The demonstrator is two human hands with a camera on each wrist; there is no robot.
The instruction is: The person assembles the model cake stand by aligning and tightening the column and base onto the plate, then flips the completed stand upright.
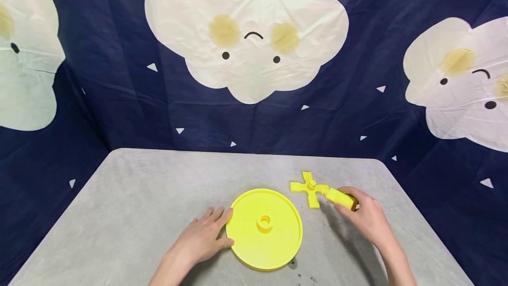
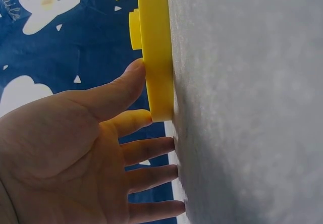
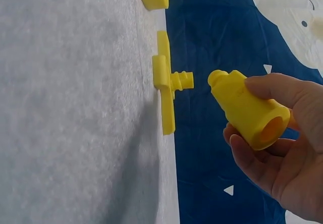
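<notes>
A round yellow disc [image 1: 274, 246] with a raised rim and a short hollow post at its centre lies flat on the table. My left hand [image 1: 204, 238] is at its left edge, thumb and index fingertip touching the rim, the other fingertips resting on the tabletop. Between thumb and fingers, my right hand [image 1: 370, 220] holds a hollow, tapered yellow piece [image 3: 242, 105] above the table, its narrow knobbed end pointing away to the left. A yellow four-armed cross [image 1: 309, 188] with an upright threaded peg lies behind the disc, to its right. In the right wrist view, a gap separates held piece and peg.
The grey table [image 1: 166, 180] has rounded far corners. Dark blue cloth [image 1: 127, 114] printed with white clouds hangs behind it and at both sides. Small dark marks [image 1: 313, 279] show on the tabletop near the disc's front right.
</notes>
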